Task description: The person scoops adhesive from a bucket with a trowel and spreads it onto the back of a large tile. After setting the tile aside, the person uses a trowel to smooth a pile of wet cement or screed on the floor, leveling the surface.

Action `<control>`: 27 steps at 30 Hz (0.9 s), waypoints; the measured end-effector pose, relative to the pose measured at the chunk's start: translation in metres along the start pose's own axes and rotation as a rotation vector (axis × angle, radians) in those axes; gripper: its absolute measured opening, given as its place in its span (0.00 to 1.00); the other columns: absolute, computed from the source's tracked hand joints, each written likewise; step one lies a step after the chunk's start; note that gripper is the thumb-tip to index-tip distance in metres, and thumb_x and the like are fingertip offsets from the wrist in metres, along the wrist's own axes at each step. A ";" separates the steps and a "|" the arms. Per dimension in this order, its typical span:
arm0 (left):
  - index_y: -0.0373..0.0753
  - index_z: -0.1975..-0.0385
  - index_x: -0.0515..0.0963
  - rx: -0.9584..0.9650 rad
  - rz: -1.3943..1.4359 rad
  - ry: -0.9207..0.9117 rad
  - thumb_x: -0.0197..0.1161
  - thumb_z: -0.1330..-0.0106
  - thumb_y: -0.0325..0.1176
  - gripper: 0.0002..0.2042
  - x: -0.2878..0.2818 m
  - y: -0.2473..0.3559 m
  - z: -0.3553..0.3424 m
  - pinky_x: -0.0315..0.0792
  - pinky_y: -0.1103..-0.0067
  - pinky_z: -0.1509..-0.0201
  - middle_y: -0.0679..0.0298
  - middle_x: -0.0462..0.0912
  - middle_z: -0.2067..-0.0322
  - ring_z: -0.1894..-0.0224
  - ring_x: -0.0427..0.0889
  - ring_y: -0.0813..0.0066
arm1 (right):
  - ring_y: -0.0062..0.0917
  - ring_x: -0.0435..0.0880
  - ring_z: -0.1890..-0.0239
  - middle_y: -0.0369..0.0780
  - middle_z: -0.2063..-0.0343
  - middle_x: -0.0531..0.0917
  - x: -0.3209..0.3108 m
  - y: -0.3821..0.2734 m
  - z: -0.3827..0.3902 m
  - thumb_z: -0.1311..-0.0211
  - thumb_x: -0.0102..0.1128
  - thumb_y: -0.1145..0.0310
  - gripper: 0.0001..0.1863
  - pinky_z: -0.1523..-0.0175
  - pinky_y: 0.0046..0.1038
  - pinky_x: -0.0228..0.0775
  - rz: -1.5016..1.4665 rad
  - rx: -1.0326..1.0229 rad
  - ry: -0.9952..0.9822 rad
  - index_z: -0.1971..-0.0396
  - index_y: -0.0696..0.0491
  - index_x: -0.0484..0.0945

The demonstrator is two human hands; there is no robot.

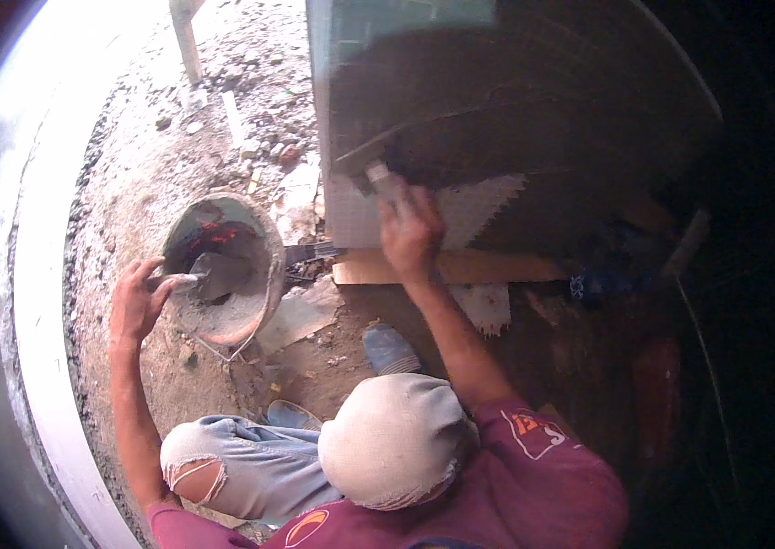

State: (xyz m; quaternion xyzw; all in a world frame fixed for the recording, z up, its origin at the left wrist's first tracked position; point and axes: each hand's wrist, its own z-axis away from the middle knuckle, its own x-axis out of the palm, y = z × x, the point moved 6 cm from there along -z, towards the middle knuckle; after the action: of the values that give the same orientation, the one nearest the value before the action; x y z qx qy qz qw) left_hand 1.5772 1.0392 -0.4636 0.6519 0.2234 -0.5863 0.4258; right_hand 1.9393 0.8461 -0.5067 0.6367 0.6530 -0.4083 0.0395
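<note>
My left hand (139, 302) is closed on the end of a trowel handle (186, 282). The trowel's grey blade (223, 274) rests in a bucket (267, 284) of grey mortar. My right hand (410, 229) grips a tool with a pale handle (378, 172), held against the dark, mortar-coated upright surface (534, 128); its working edge is hard to make out in shadow. Pale patches with jagged edges (470, 201) show low on that surface, just above a wooden strip (452, 268).
My bent knees (195, 453) and blue-grey footwear (387, 348) are below. Rubble (259, 128) covers the ground beside a wooden stake (186, 46). A long pale edge (44, 366) runs along the left; dim objects (616, 256) lie in shadow at right.
</note>
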 end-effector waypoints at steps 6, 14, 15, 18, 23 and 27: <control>0.41 0.50 0.79 -0.031 0.037 -0.007 0.71 0.42 0.35 0.19 0.003 -0.008 0.012 0.77 0.67 0.55 0.53 0.80 0.61 0.59 0.84 0.55 | 0.43 0.79 0.68 0.45 0.69 0.79 0.041 -0.029 0.045 0.48 0.71 0.70 0.16 0.62 0.41 0.71 -0.207 0.092 0.061 0.61 0.58 0.77; 0.41 0.52 0.80 0.022 0.023 0.042 0.71 0.42 0.36 0.18 0.007 -0.010 0.017 0.76 0.66 0.58 0.55 0.79 0.64 0.61 0.83 0.55 | 0.44 0.79 0.61 0.48 0.65 0.77 0.094 -0.058 0.030 0.44 0.67 0.69 0.13 0.57 0.40 0.70 -0.288 0.091 -0.039 0.62 0.56 0.74; 0.41 0.52 0.80 0.061 0.036 0.066 0.71 0.42 0.36 0.18 0.005 -0.008 0.017 0.76 0.66 0.58 0.55 0.79 0.64 0.61 0.82 0.55 | 0.43 0.79 0.61 0.47 0.65 0.77 0.085 -0.066 0.032 0.43 0.67 0.70 0.13 0.56 0.39 0.71 -0.286 0.060 0.021 0.61 0.56 0.74; 0.40 0.52 0.80 0.013 0.055 0.042 0.71 0.42 0.37 0.19 0.006 -0.012 0.023 0.76 0.66 0.58 0.55 0.79 0.65 0.62 0.83 0.56 | 0.41 0.81 0.61 0.46 0.65 0.80 0.035 -0.070 0.019 0.41 0.66 0.70 0.09 0.56 0.39 0.72 -0.250 -0.044 0.085 0.63 0.54 0.77; 0.39 0.53 0.81 -0.091 0.083 0.048 0.72 0.42 0.40 0.19 0.010 -0.025 0.022 0.77 0.67 0.56 0.54 0.81 0.64 0.60 0.84 0.57 | 0.39 0.80 0.62 0.41 0.66 0.81 -0.055 -0.029 -0.070 0.43 0.65 0.74 0.09 0.58 0.37 0.72 0.064 -0.254 0.226 0.61 0.52 0.79; 0.40 0.52 0.81 -0.029 0.124 0.084 0.71 0.42 0.41 0.20 0.008 -0.023 0.013 0.76 0.65 0.54 0.54 0.82 0.60 0.59 0.83 0.55 | 0.38 0.79 0.62 0.40 0.67 0.79 -0.034 -0.034 -0.068 0.43 0.65 0.72 0.12 0.59 0.38 0.72 0.239 -0.401 -0.039 0.59 0.51 0.80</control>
State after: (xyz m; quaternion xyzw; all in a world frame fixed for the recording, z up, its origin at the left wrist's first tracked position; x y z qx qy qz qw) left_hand 1.5531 1.0399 -0.4772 0.6823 0.2086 -0.5275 0.4611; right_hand 1.9484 0.8637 -0.4259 0.6808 0.6402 -0.2752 0.2258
